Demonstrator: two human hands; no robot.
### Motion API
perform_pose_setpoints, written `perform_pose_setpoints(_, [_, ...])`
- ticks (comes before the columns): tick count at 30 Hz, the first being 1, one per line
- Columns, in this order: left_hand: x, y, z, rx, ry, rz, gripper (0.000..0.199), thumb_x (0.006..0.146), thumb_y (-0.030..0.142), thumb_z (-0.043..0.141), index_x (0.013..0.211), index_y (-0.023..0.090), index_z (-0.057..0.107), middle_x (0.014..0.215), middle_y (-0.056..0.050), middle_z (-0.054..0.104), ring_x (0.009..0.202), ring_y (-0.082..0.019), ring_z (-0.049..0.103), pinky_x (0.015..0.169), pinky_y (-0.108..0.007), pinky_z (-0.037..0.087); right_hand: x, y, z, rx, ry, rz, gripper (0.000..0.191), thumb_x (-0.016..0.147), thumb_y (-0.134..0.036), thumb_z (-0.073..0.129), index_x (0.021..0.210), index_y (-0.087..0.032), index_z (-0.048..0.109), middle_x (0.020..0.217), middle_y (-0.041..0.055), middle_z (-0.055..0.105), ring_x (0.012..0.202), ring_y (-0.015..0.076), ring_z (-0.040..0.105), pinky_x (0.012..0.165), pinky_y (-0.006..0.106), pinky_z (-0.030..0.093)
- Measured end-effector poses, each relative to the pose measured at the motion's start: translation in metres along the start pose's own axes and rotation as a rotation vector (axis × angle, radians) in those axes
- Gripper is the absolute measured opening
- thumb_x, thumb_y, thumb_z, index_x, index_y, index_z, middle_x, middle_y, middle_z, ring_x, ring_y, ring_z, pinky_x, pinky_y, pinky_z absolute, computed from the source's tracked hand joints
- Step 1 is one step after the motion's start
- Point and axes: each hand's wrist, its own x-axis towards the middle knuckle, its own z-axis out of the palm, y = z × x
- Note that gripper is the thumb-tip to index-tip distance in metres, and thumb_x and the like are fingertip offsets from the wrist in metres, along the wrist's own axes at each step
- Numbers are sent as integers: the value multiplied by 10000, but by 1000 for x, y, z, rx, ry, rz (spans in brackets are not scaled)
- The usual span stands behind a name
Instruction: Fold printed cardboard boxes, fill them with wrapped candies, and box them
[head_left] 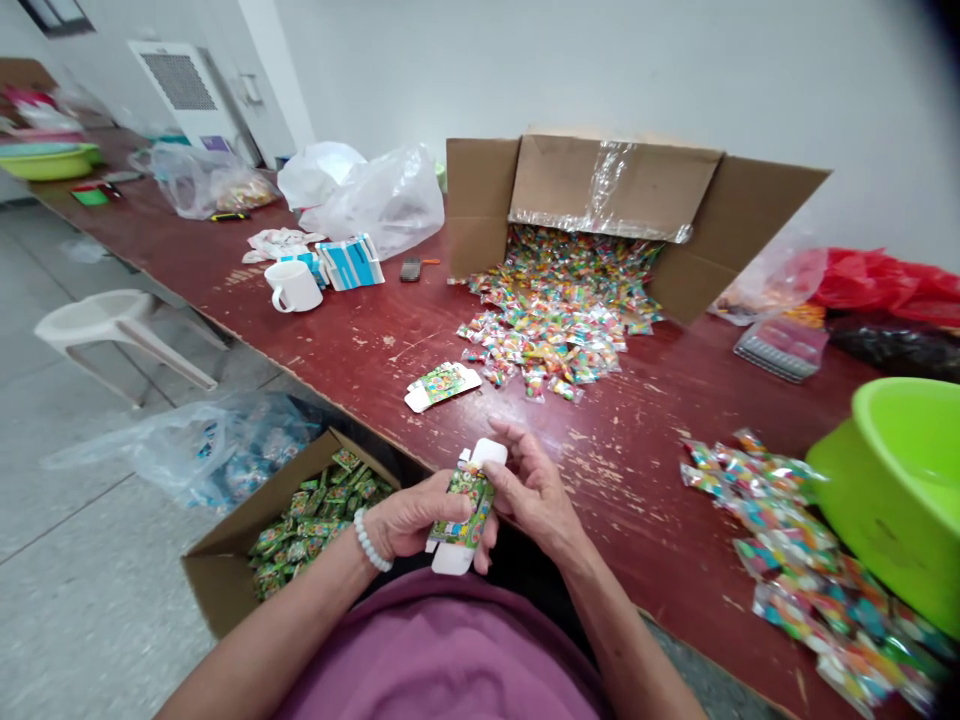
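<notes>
A small green printed carton [466, 500] is between my two hands at the table's front edge, its white end flaps folded out. My left hand [427, 513], with a beaded bracelet at the wrist, grips its left side with the thumb across the front. On the upper right, my right hand [534, 490] pinches the carton near the top flap with the thumb, the other fingers partly spread. Beyond them a flattened green carton [442, 384] lies on the red table [352, 370]. Wrapped candies [562, 320] spill toward it from a large cardboard box [615, 180].
A lime green basin [885, 500] stands at the right beside more wrapped candies [802, 560]. Below the left table edge, an open box [225, 575] holds green packets. A white mug [294, 287], plastic bags [390, 200] and a white stool [112, 318] are farther left.
</notes>
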Motion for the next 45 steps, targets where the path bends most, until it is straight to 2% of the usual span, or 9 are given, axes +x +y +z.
perform_pose_setpoints(3, [-1,-2,1,24,29,37,606,610,531,866,1040,136,708,836,-100,736,677,-230,728,635,-295,566,-3,-4,-5,-196,155,-120,417,879,-308,630,1283,-261,535,1176,72,609,944,185,597,814,317,516])
perform_pose_setpoints(6, [-2,1,2,62,27,39,631,603,565,860,1033,125,718,868,-117,734,705,-241,730,649,-298,563,-8,-12,-7,-357,211,-279,278,889,-250,600,1167,-243,598,1083,66,608,928,191,582,799,325,500])
perform_pose_setpoints(12, [-1,6,4,176,29,67,616,592,622,840,874,87,726,786,-113,720,676,-223,712,629,-273,536,-15,-21,-2,-493,181,-429,215,877,-142,557,1066,-226,613,979,46,611,865,186,580,766,325,492])
perform_pose_setpoints(17, [3,0,2,295,74,146,612,651,643,792,888,82,737,713,-94,708,656,-194,669,663,-278,514,-15,-26,0,-632,49,-479,260,865,-96,559,1088,-222,604,1031,64,641,940,211,580,831,349,476])
perform_pose_setpoints(26, [2,-5,-1,370,154,36,648,612,688,784,863,98,695,704,-54,652,563,-146,604,563,-250,483,-20,-30,-1,-605,-79,-321,243,851,-66,525,1022,-230,578,976,31,613,809,162,594,735,283,459])
perform_pose_setpoints(34, [-1,7,3,562,141,-98,324,697,458,722,708,152,615,546,17,591,417,-99,509,476,-215,397,-14,-32,-17,-404,-269,-44,112,812,-116,607,885,-201,596,698,-43,602,560,97,503,538,208,372])
perform_pose_setpoints(37, [-1,14,10,631,113,-154,275,716,428,705,737,173,605,529,37,584,417,-97,505,461,-207,373,-17,-27,-24,-483,-296,-64,59,814,-161,645,767,-193,630,674,-31,593,594,107,520,555,213,369])
perform_pose_setpoints(42, [0,22,15,781,117,-173,385,672,478,796,898,191,677,565,46,600,479,-111,545,488,-215,413,-27,-20,-30,-479,-399,77,151,948,-312,550,856,-212,618,580,-54,572,456,93,506,468,204,354])
perform_pose_setpoints(45, [1,17,11,747,111,-207,440,585,492,865,840,190,673,619,37,623,490,-114,560,487,-229,450,-28,-15,-30,-361,-472,149,189,932,-401,595,900,-215,601,647,-40,618,471,100,524,450,201,385])
